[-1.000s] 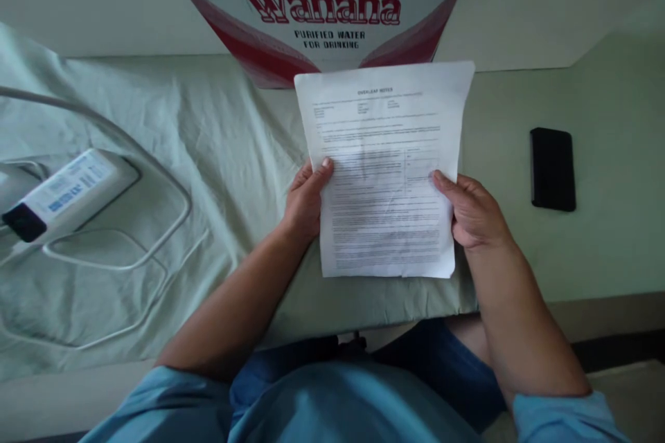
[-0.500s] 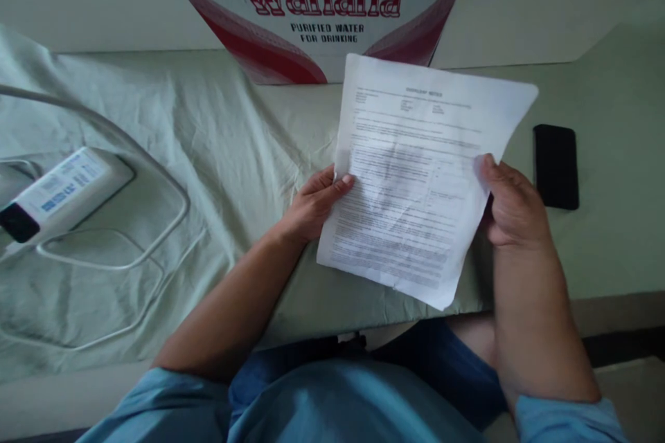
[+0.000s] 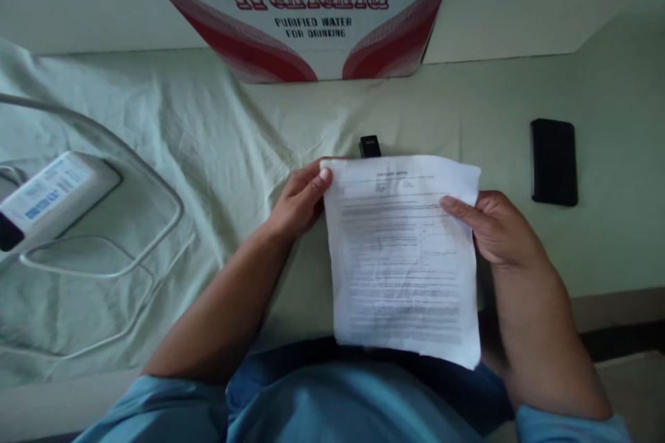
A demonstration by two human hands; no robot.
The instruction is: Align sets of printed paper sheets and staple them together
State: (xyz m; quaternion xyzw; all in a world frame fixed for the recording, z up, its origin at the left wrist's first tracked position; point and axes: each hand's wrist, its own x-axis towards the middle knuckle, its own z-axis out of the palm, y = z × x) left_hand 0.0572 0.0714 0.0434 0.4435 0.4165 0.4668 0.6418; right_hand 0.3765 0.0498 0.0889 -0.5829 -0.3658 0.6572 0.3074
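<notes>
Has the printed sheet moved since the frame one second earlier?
Yes. The printed sheet has come toward the person: its top edge overlapped the Wahaha carton before, and now lies well short of it, uncovering a small black object on the cloth.

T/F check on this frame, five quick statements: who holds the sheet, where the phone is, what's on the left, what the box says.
1. Both hands hold the printed sheet. True: the left hand grips its upper left edge, the right hand its right edge.
2. The black phone lies under the sheet. False: it lies apart, to the right of the sheet, on the green cloth.
3. A white power strip with white cable sits at far left. True.
4. The box at the back reads "orange juice". False: it reads "Wahaha purified water for drinking".
5. A small black object shows just beyond the sheet's top edge. True.
</notes>
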